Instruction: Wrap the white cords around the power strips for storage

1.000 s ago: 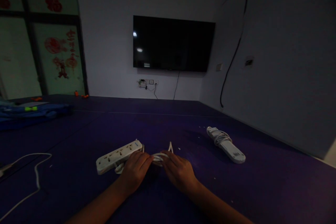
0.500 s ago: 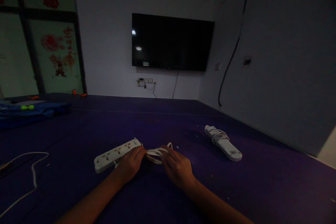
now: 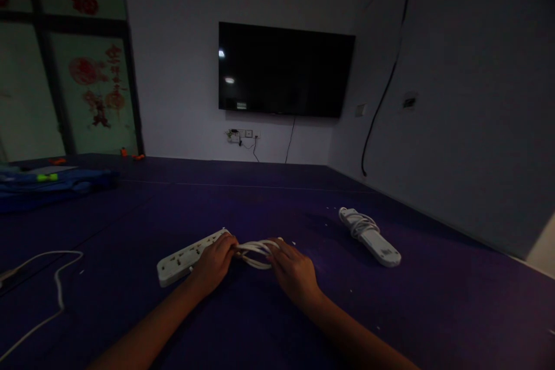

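1. My left hand (image 3: 213,264) rests on the near end of the white power strip (image 3: 186,256), fingers curled around the coiled white cord (image 3: 255,253).
2. My right hand (image 3: 293,273) closes on the same coil from 3 o'clock.
3. The strip lies flat on the purple mat (image 3: 269,324), stretching toward 9 o'clock.
4. A second power strip (image 3: 369,236), cord wrapped round it, lies well apart at 2 o'clock.
5. A loose white cable (image 3: 58,283) trails at 9 o'clock.
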`<move>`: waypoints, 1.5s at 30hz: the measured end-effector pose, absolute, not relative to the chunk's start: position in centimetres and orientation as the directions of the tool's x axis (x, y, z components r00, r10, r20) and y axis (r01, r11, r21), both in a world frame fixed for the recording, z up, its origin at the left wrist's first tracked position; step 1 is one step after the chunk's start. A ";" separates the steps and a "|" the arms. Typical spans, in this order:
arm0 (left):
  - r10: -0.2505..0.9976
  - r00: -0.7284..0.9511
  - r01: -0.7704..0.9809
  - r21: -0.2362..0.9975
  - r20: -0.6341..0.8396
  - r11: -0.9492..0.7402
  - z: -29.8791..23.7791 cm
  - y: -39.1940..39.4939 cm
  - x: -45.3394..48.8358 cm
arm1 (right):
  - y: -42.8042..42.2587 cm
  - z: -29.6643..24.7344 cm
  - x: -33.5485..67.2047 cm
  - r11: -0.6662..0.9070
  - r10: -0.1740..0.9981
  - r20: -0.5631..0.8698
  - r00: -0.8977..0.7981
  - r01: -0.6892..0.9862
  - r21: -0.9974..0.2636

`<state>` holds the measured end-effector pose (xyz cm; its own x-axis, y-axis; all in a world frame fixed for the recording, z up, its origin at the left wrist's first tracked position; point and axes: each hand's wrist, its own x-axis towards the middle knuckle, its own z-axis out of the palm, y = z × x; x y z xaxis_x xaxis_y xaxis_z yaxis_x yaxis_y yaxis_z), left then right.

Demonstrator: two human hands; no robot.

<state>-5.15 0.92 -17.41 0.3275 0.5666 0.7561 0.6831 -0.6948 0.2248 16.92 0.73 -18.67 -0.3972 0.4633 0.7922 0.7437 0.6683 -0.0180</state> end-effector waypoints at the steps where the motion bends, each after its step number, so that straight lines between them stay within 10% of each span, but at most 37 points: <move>1: 0.576 0.319 0.684 0.237 0.753 -0.690 -17.4 0.9 -5.2 | 0.8 -18.6 16.9 0.668 0.467 0.793 -0.391 0.744 -0.027; 7: 0.577 0.322 0.710 0.211 0.751 -0.671 -17.6 0.8 -5.2 | 0.5 -18.5 17.0 0.702 0.466 0.786 -0.406 0.711 -0.049; 15: 0.298 0.440 0.764 -0.179 0.847 -0.620 -18.0 -0.7 -4.2 | 0.1 -18.9 17.3 0.742 0.385 0.803 -0.456 0.670 0.025; 45: 0.247 0.478 0.747 -0.242 0.843 -0.619 -17.4 -2.0 -3.4 | -0.6 -18.6 17.2 0.780 0.306 0.775 -0.552 0.613 0.128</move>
